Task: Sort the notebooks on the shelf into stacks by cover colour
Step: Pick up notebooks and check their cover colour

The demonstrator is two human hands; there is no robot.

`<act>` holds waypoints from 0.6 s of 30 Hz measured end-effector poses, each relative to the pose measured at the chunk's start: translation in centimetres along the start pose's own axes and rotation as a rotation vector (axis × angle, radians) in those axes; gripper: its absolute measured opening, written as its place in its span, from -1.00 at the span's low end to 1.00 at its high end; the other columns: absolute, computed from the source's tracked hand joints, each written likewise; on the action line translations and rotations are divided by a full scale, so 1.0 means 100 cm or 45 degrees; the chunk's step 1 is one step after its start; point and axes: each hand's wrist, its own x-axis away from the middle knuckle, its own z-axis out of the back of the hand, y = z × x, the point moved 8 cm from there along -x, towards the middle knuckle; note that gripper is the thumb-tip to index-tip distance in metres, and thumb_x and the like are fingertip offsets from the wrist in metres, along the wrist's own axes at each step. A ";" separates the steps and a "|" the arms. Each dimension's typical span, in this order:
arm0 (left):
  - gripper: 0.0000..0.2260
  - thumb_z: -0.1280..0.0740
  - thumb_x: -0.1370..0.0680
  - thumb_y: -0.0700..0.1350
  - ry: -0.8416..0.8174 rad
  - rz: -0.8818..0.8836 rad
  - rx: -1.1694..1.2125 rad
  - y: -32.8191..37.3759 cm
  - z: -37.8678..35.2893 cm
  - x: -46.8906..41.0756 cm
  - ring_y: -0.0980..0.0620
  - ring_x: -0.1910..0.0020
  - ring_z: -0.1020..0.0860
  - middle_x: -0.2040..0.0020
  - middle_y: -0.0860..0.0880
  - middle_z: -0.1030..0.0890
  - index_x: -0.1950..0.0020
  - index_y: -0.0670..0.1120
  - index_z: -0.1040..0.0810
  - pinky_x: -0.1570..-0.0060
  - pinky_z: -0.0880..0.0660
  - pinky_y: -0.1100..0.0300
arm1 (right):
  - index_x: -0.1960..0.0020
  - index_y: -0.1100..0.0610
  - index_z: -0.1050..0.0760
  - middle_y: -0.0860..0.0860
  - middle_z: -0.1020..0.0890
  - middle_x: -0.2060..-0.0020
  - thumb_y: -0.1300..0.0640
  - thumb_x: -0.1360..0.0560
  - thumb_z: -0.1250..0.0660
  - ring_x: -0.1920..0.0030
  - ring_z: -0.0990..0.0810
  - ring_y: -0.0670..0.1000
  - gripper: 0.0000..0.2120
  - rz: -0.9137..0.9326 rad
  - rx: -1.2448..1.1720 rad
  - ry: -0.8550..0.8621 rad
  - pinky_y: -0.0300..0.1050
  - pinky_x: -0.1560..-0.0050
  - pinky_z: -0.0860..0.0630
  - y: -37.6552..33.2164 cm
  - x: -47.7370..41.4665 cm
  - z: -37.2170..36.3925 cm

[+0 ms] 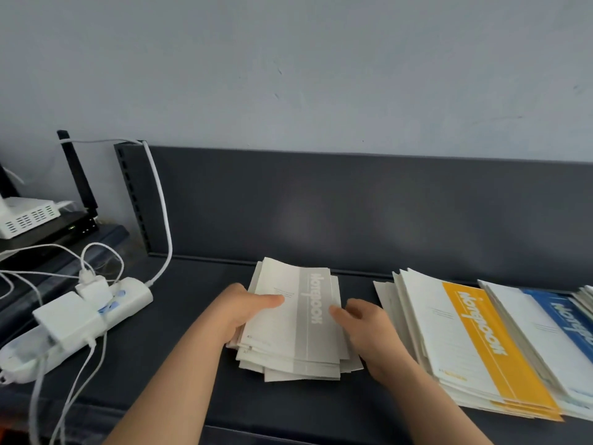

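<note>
Grey notebook stack (pixel 298 319), mid-shelf (pixel 199 364): left hand (pixel 247 311) and right hand (pixel 364 322) clasp its sides, thumbs pressing the top cover. Right of it: yellow stack (pixel 475 345), then blue stack (pixel 558 329).

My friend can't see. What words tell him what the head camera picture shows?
Two bare hands hold an untidy stack of grey notebooks on a dark shelf, the left hand at its left edge and the right hand at its right. To the right lie a yellow stack and a blue stack; a white power strip lies at left.
</note>
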 end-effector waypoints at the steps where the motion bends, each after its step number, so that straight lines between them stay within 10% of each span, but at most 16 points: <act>1: -0.55 -0.55 -0.33 0.06 -0.016 0.008 0.025 0.000 -0.003 0.001 -0.02 0.23 -0.68 0.15 -0.08 -0.70 -0.04 -0.19 -0.57 0.27 -0.58 0.15 | 0.35 0.10 -0.20 -0.06 -0.25 0.48 0.07 -0.47 -0.34 0.43 -0.20 -0.06 -0.64 0.010 0.029 0.000 -0.21 0.40 -0.17 0.000 0.000 -0.002; 7: -0.66 -0.55 -0.37 -0.09 -0.151 -0.053 0.211 -0.004 -0.019 0.003 -0.05 0.11 -0.69 0.09 -0.07 -0.71 -0.08 -0.17 -0.60 0.02 -0.61 -0.01 | 0.35 0.09 -0.34 -0.06 -0.45 0.43 0.04 -0.45 -0.34 0.36 -0.42 -0.05 -0.72 0.036 0.029 0.038 -0.13 0.37 -0.44 0.005 0.000 -0.001; 11: -0.60 -0.54 -0.38 -0.15 -0.051 -0.131 0.391 -0.011 -0.030 0.013 -0.01 0.08 -0.65 0.00 -0.06 -0.66 -0.13 -0.12 -0.47 0.20 -0.59 0.10 | 0.19 0.05 -0.52 -0.05 -0.64 0.22 -0.04 -0.44 -0.34 0.17 -0.62 0.00 -0.84 0.032 0.001 -0.004 -0.03 0.17 -0.60 0.007 0.002 -0.004; 18: -0.47 -0.50 -0.41 -0.19 0.010 -0.489 0.581 0.007 -0.020 0.040 0.11 0.01 -0.64 -0.06 0.07 -0.65 -0.28 0.08 -0.36 0.09 -0.57 0.15 | -0.21 -0.02 -0.42 -0.15 -0.63 -0.02 -0.06 -0.42 -0.42 0.04 -0.64 -0.12 -0.59 0.104 -0.124 -0.073 -0.11 0.02 -0.61 -0.016 0.006 -0.004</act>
